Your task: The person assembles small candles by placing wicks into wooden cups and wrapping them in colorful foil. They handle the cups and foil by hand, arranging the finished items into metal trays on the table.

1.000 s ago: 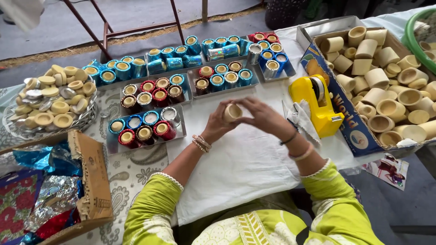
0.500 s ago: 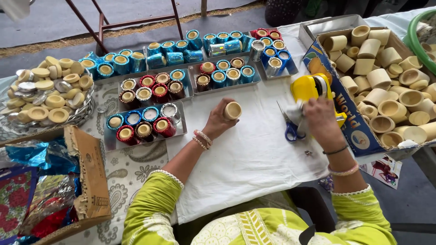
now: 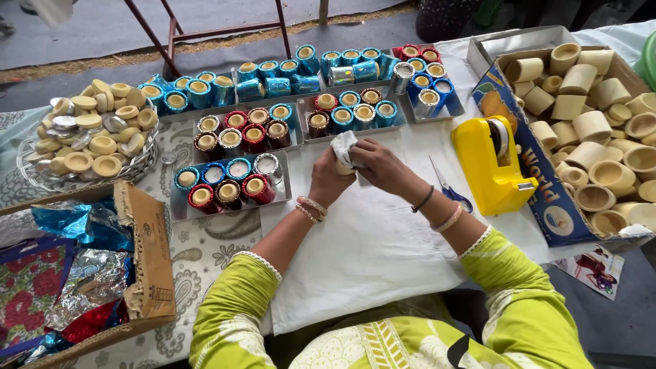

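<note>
My left hand (image 3: 328, 179) grips a small beige clay cup, mostly hidden by a white piece of paper (image 3: 344, 148) that my right hand (image 3: 378, 164) presses and wraps over it. Both hands meet above the white cloth (image 3: 369, 253) at the table's middle. Blue-handled scissors (image 3: 451, 189) lie on the cloth just right of my right wrist. A yellow tape dispenser (image 3: 492, 164) stands beyond them.
Trays of foil-wrapped cups (image 3: 232, 178) in blue, red and silver fill the back. A wire basket of bare cups (image 3: 92, 140) sits at left, a cardboard box of foil sheets (image 3: 75, 273) at front left, a box of bare clay cups (image 3: 594, 137) at right.
My right hand went right to the scissors and dispenser, then came back to the cup with a white piece of paper, which now covers the cup.
</note>
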